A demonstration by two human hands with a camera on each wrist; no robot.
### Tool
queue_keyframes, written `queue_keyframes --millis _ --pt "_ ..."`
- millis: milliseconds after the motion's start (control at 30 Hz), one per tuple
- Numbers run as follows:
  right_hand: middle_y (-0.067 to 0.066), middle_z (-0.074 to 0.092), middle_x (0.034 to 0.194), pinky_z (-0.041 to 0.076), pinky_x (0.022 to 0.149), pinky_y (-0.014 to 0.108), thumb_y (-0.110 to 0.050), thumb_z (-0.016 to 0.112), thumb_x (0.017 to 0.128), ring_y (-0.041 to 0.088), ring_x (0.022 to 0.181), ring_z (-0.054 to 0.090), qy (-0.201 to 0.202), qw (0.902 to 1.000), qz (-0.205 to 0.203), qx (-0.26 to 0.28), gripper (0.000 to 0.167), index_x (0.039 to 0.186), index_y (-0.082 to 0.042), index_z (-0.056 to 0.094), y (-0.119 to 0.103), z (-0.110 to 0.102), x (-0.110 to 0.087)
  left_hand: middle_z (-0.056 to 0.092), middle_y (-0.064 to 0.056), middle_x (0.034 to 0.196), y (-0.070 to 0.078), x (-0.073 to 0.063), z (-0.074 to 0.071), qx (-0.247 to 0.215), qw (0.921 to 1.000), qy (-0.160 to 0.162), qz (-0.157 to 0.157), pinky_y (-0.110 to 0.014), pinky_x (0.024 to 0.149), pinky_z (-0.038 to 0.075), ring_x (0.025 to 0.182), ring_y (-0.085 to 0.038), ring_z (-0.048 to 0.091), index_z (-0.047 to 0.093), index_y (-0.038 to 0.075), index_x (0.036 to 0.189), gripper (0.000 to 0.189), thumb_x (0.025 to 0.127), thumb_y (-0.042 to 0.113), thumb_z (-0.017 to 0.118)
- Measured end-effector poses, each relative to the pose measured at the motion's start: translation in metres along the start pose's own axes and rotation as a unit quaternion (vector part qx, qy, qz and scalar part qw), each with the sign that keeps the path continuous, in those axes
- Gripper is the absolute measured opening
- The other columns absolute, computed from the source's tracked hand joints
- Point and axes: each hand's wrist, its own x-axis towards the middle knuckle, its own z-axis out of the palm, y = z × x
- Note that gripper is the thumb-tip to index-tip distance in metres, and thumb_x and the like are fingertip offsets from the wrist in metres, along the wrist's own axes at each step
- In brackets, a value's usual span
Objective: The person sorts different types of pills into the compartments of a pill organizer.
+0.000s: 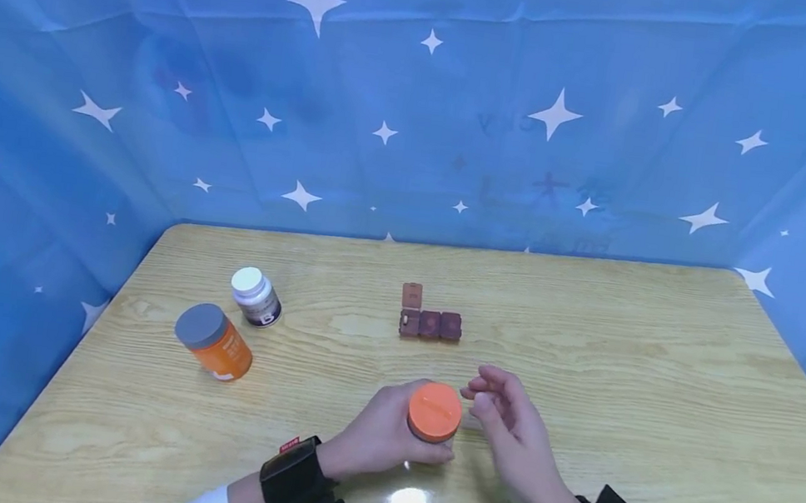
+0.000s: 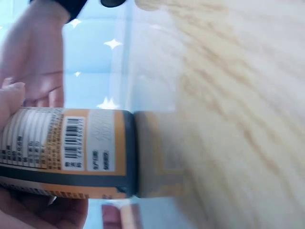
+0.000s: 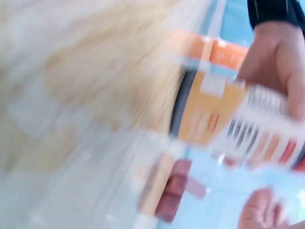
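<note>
My left hand [image 1: 388,430] grips a bottle with an orange cap [image 1: 435,411] near the front middle of the table. In the left wrist view its printed orange and white label [image 2: 76,143] shows, with a barcode, and its dark base is close over the wood. The cap is still on the bottle in the head view. My right hand [image 1: 518,446] is just right of the bottle, fingers loosely bent and holding nothing. Beyond both hands sits a small dark red compartment box [image 1: 430,324] with one lid flipped up at its left end.
On the left of the wooden table [image 1: 625,346], an orange jar with a grey lid [image 1: 214,343] stands beside a small white-capped bottle [image 1: 256,296]. A blue curtain with white stars [image 1: 419,119] hangs along the back and sides.
</note>
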Motion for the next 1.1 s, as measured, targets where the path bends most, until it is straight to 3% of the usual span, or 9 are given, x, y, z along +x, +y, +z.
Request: queue_keyframes --millis 133,267,367,433,567,667,833,1000,1100 --pt "0.001 0.056 0.071 0.048 0.055 0.022 -0.009 0.051 0.094 0.004 0.062 0.054 0.010 0.9997 0.018 -0.011 0.015 0.091 0.005 0.058 0.006 -0.007 0.004 0.067 0.004 0.098 0.004 -0.019 -0.018 0.013 0.9988 0.046 -0.013 -0.023 0.081 0.048 0.089 -0.006 0.062 0.060 0.018 0.109 0.046 0.069 0.026 0.080" --pt "-0.009 0.042 0.057 0.035 0.043 0.023 -0.009 0.054 0.092 0.003 0.048 0.039 -0.002 0.9994 0.013 -0.032 0.018 0.077 0.002 0.057 0.008 -0.012 0.005 0.068 0.000 0.094 0.006 -0.053 -0.054 0.049 0.9863 0.141 -0.071 -0.024 0.078 0.048 0.085 -0.006 0.061 0.063 0.013 0.103 0.046 0.064 0.023 0.083" --pt "-0.011 0.037 0.054 0.033 0.043 0.023 -0.009 0.056 0.091 0.000 0.047 0.034 -0.007 0.9991 0.005 -0.043 0.019 0.073 -0.002 0.056 0.007 -0.014 0.006 0.068 -0.002 0.094 0.001 -0.084 -0.084 0.103 0.9619 0.212 -0.139 -0.024 0.076 0.048 0.083 -0.003 0.059 0.063 0.011 0.102 0.047 0.062 0.021 0.085" --pt "-0.012 0.035 0.054 0.032 0.044 0.023 -0.008 0.056 0.090 0.000 0.047 0.034 -0.010 0.9989 0.002 -0.045 0.020 0.070 -0.004 0.054 0.006 -0.015 0.006 0.068 -0.005 0.097 -0.006 -0.105 -0.103 0.128 0.9440 0.235 -0.194 -0.025 0.074 0.047 0.083 -0.005 0.059 0.062 0.008 0.106 0.050 0.064 0.024 0.084" --pt "-0.011 0.033 0.054 0.032 0.045 0.023 -0.008 0.056 0.090 0.000 0.048 0.034 -0.016 0.9985 0.006 -0.052 0.022 0.068 -0.006 0.052 0.006 -0.016 0.008 0.063 -0.016 0.112 -0.021 -0.138 -0.136 0.136 0.9112 0.234 -0.311 -0.031 0.076 0.047 0.092 -0.017 0.059 0.053 0.003 0.120 0.065 0.071 0.037 0.078" --pt "-0.010 0.034 0.054 0.033 0.046 0.023 -0.009 0.056 0.090 0.001 0.048 0.035 -0.017 0.9980 0.017 -0.059 0.022 0.068 -0.006 0.052 0.005 -0.016 0.009 0.055 -0.024 0.122 -0.033 -0.154 -0.154 0.130 0.8933 0.236 -0.360 -0.040 0.082 0.048 0.100 -0.029 0.056 0.044 0.000 0.128 0.076 0.074 0.044 0.074" --pt "-0.008 0.035 0.054 0.033 0.048 0.023 -0.010 0.055 0.090 0.003 0.048 0.035 -0.021 0.9971 0.034 -0.065 0.023 0.068 -0.004 0.052 0.003 -0.016 0.011 0.048 -0.029 0.129 -0.050 -0.165 -0.163 0.120 0.8806 0.262 -0.376 -0.047 0.087 0.046 0.108 -0.037 0.051 0.037 -0.003 0.133 0.079 0.077 0.041 0.072" --pt "-0.008 0.034 0.056 0.032 0.048 0.022 -0.011 0.055 0.091 0.003 0.049 0.034 -0.023 0.9976 0.012 -0.064 0.023 0.069 -0.004 0.052 0.000 -0.015 0.021 0.034 -0.026 0.142 -0.053 -0.166 -0.164 0.070 0.8822 0.279 -0.373 -0.051 0.096 0.040 0.120 -0.038 0.041 0.017 0.003 0.145 0.093 0.077 0.034 0.074" --pt "-0.006 0.036 0.057 0.031 0.048 0.021 -0.012 0.055 0.092 0.004 0.049 0.034 -0.020 0.9969 -0.002 -0.077 0.020 0.073 -0.006 0.054 -0.001 -0.014 0.035 0.021 -0.013 0.153 -0.035 -0.164 -0.160 0.037 0.8633 0.386 -0.323 -0.041 0.113 0.025 0.137 -0.028 0.026 0.001 0.016 0.149 0.100 0.079 0.019 0.073"
